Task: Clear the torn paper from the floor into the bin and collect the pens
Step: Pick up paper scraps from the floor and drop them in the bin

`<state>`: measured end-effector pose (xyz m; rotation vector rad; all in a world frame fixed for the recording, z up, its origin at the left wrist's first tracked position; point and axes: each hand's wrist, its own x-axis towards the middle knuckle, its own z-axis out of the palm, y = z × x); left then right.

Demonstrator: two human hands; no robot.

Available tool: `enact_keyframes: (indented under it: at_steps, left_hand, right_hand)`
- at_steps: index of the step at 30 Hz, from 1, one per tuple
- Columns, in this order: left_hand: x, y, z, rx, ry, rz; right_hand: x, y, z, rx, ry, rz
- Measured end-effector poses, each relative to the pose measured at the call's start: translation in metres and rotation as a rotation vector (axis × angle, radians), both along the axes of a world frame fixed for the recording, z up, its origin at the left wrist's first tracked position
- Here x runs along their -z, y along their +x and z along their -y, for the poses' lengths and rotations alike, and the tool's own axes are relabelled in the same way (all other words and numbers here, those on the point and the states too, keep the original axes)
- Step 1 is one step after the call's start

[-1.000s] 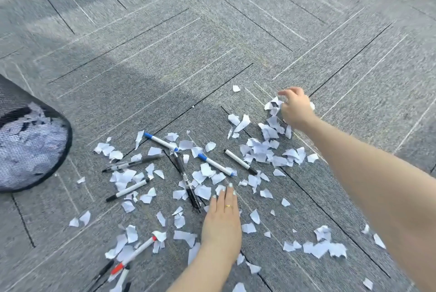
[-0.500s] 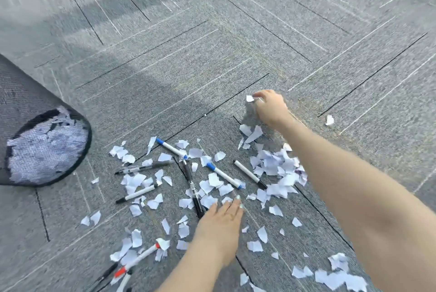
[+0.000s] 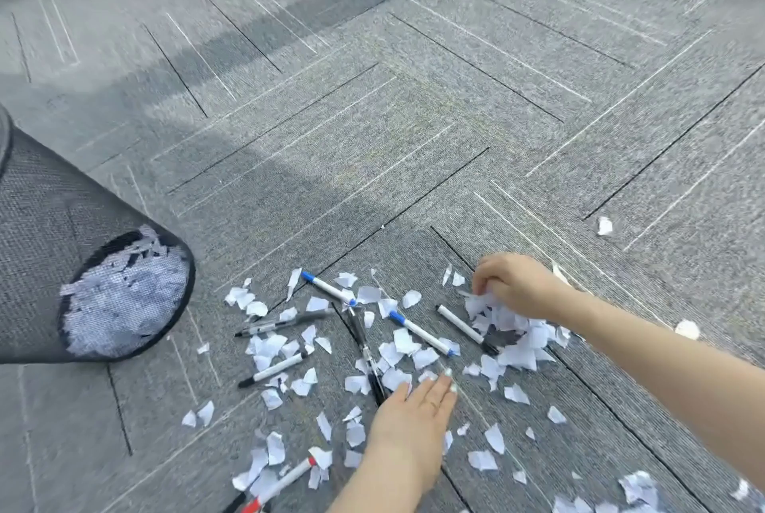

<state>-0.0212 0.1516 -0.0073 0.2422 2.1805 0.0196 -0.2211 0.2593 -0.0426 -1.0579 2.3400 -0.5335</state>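
Right hand [image 3: 515,284]: fingers curled, gripping torn paper [image 3: 503,320] on the floor [image 3: 372,119]. Left hand [image 3: 414,415]: flat, fingers straight, holding nothing.

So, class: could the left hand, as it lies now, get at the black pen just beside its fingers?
Probably yes: the left hand lies flat beside the black pen, with only loose paper scraps around it.
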Motion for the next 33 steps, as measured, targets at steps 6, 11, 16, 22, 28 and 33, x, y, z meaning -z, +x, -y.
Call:
enact_keyframes:
  at_steps: [6, 11, 16, 22, 28, 33]
  left_hand:
    - [-0.003, 0.0, -0.003, -0.011, -0.019, -0.05]
    - [-0.005, 0.0, 0.0, 0.005, -0.006, -0.068]
    - [-0.006, 0.003, -0.002, -0.011, -0.024, -0.056]
    - [-0.007, 0.002, -0.006, -0.018, -0.053, -0.07]
    - [-0.008, 0.001, -0.009, -0.007, -0.055, -0.061]
    - [-0.007, 0.005, -0.006, -0.056, -0.023, -0.069]
  right_hand:
    - [0.007, -0.074, -0.046, 0.873, -0.128, -0.22]
    - [0.02, -0.043, -0.085, 0.796, 0.001, -0.15]
    - [0.016, 0.051, -0.063, 0.457, -0.246, -0.047]
    - [0.016, 0.018, -0.005, 0.275, -0.09, -0.024]
    - [0.008, 0.096, -0.06, 0.201, -0.081, -0.111]
    - [0.005, 0.073, -0.114, 0.739, -0.238, -0.202]
